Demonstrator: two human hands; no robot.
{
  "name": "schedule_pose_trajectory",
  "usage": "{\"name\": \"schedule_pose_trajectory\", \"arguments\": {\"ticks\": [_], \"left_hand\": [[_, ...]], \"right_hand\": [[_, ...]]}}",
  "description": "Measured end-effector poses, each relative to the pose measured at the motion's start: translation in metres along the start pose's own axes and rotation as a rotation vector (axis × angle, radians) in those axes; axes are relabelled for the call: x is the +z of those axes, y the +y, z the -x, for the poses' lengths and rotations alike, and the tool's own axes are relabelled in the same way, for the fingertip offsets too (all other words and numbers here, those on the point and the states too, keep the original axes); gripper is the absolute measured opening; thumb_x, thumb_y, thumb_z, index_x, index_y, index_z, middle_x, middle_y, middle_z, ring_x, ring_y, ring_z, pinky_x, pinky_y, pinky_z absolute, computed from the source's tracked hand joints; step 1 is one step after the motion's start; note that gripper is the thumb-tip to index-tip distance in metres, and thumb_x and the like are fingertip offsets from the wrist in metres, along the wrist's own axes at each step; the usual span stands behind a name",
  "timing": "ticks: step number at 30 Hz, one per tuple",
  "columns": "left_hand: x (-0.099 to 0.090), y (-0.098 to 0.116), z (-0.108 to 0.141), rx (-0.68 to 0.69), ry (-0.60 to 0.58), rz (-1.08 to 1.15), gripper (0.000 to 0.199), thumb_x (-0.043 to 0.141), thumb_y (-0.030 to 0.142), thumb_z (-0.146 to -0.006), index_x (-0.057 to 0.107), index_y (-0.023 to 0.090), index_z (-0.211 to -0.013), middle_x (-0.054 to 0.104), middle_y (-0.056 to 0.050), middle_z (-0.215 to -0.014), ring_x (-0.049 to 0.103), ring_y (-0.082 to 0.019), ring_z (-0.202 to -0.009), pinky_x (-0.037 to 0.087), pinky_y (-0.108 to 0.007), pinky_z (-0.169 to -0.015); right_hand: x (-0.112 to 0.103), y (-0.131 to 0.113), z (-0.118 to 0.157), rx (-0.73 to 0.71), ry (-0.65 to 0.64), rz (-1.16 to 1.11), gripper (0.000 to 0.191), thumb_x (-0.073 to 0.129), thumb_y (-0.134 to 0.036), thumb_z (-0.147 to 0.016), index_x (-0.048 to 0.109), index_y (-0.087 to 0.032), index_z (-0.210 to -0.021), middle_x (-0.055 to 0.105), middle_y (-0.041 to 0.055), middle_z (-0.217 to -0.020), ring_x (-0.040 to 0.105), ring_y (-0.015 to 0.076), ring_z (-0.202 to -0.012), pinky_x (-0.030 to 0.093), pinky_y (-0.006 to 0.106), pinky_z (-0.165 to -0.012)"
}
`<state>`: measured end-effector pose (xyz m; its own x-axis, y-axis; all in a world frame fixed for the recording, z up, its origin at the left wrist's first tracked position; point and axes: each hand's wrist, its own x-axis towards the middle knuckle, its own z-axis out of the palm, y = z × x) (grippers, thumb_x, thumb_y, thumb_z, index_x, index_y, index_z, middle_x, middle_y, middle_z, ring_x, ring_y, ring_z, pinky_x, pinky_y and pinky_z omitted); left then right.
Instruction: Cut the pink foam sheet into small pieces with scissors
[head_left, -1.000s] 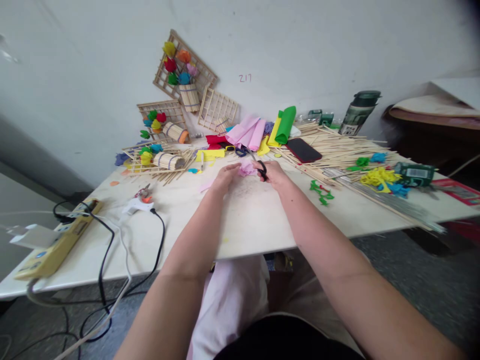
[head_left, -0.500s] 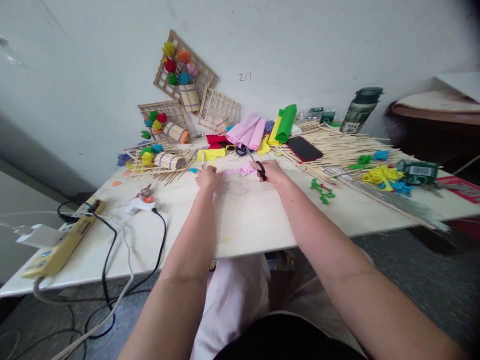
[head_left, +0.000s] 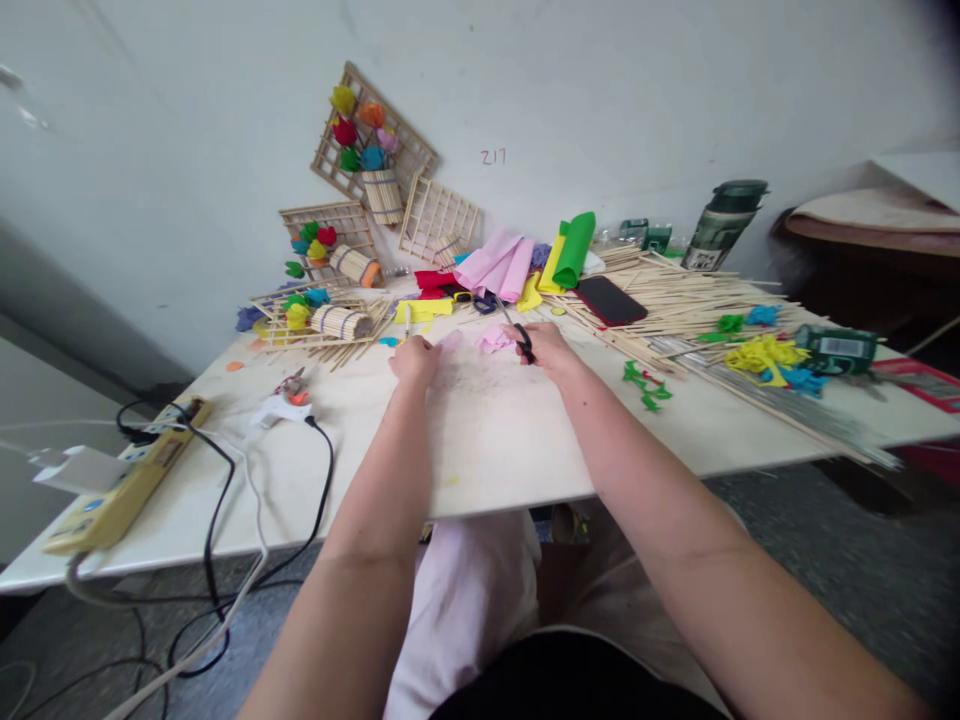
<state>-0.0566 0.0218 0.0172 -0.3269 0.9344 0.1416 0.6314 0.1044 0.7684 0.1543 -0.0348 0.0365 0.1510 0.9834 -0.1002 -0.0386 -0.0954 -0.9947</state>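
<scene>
My left hand (head_left: 415, 362) is closed, its fingers pinching a small pale pink paper piece (head_left: 450, 343) that sticks out to the right. My right hand (head_left: 545, 350) is closed around the black handles of the scissors (head_left: 526, 344), whose blades point up and to the left. A crumpled pink paper piece (head_left: 495, 339) lies on the white table (head_left: 510, 440) just left of the scissors, between my two hands.
Pink paper rolls (head_left: 495, 265), green paper (head_left: 576, 250) and a phone (head_left: 611, 301) lie behind my hands. Wooden sticks (head_left: 690, 290) spread right. Stick lattices (head_left: 439, 220) lean on the wall. At left are a power strip (head_left: 135, 480) and cables.
The pink piece at my left hand has shifted slightly and now tilts upward. My left hand has turned a little. My right hand keeps its hold on the scissors, nearly in place.
</scene>
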Motion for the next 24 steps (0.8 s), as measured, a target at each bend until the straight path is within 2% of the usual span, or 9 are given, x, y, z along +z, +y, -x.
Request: {"name": "schedule_pose_trajectory", "arguments": {"ticks": [4, 9, 17, 24], "left_hand": [[-0.002, 0.007, 0.005, 0.121, 0.061, -0.064, 0.019, 0.065, 0.035, -0.074, 0.057, 0.021, -0.064, 0.064, -0.008, -0.074, 0.06, -0.026, -0.085, 0.04, -0.033, -0.074], [0.008, 0.005, 0.001, 0.225, -0.026, 0.15, 0.013, 0.064, 0.029, -0.073, 0.062, 0.018, -0.066, 0.059, -0.001, -0.062, 0.053, -0.016, -0.063, 0.035, -0.025, -0.059], [0.013, 0.009, 0.007, 0.152, -0.176, 0.478, 0.007, 0.06, 0.022, -0.072, 0.057, 0.016, -0.068, 0.052, 0.003, -0.058, 0.045, -0.009, -0.051, 0.033, -0.021, -0.051], [0.014, 0.008, 0.008, 0.166, -0.257, 0.561, 0.009, 0.06, 0.023, -0.072, 0.053, 0.017, -0.072, 0.053, 0.002, -0.06, 0.045, -0.009, -0.052, 0.034, -0.021, -0.05]], "right_hand": [[0.0, -0.003, 0.003, 0.006, -0.016, 0.004, 0.019, 0.069, -0.025, -0.08, 0.06, -0.01, -0.073, 0.05, -0.0038, -0.042, 0.041, 0.0047, -0.031, 0.033, 0.016, -0.031], [-0.001, -0.003, 0.006, 0.002, -0.091, 0.057, 0.021, 0.067, -0.028, -0.082, 0.059, -0.011, -0.071, 0.053, -0.0021, -0.044, 0.043, 0.0053, -0.03, 0.031, 0.016, -0.03], [-0.009, 0.0, 0.002, -0.042, -0.221, 0.199, 0.028, 0.069, -0.037, -0.08, 0.061, -0.011, -0.073, 0.055, -0.0009, -0.046, 0.046, 0.0061, -0.032, 0.021, 0.016, -0.029], [-0.01, -0.003, 0.005, -0.04, -0.3, 0.251, 0.032, 0.071, -0.041, -0.078, 0.063, -0.01, -0.078, 0.055, -0.0013, -0.046, 0.044, 0.005, -0.031, 0.02, 0.015, -0.03]]}}
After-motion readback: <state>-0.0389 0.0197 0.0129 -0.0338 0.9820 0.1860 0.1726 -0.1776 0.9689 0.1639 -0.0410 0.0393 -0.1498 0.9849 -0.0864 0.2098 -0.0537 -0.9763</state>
